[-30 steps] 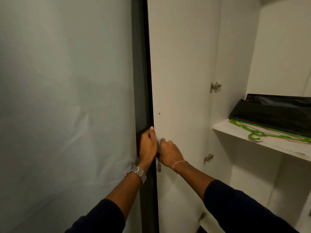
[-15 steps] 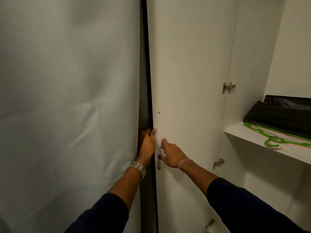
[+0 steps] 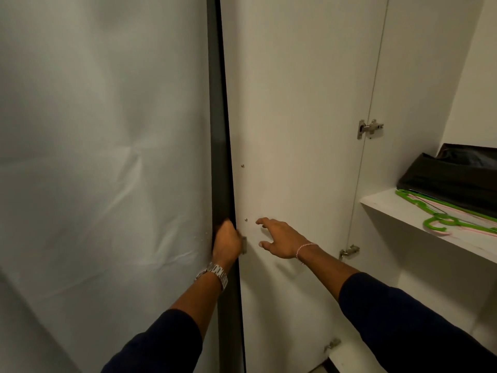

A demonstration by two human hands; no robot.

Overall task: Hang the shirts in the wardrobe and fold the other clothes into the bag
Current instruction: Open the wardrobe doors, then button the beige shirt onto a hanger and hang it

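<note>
Wardrobe door (image 3: 295, 130), white and swung open, fills the middle of the view, its inner face toward the camera and its free edge against a dark vertical strip (image 3: 219, 130). Left hand (image 3: 227, 242) curls round that free edge low down, fingers wrapped out of sight behind it, just beside a small metal fitting (image 3: 244, 244) on the door. Right hand (image 3: 279, 239) hovers close to the door's inner face with fingers spread and relaxed, holding nothing; whether the fingertips touch the panel cannot be told. A metal watch (image 3: 216, 273) sits on the left wrist, a thin pink-and-white bracelet (image 3: 305, 247) on the right, and both arms wear dark sleeves. Metal hinges (image 3: 369, 129) join the door to the wardrobe's side. Inside, on a white shelf (image 3: 403, 214) at the right, lie green hangers (image 3: 441, 219) with a black bag (image 3: 454, 179) behind them. A pale, creased sheet (image 3: 102, 157) covers the left.
</note>
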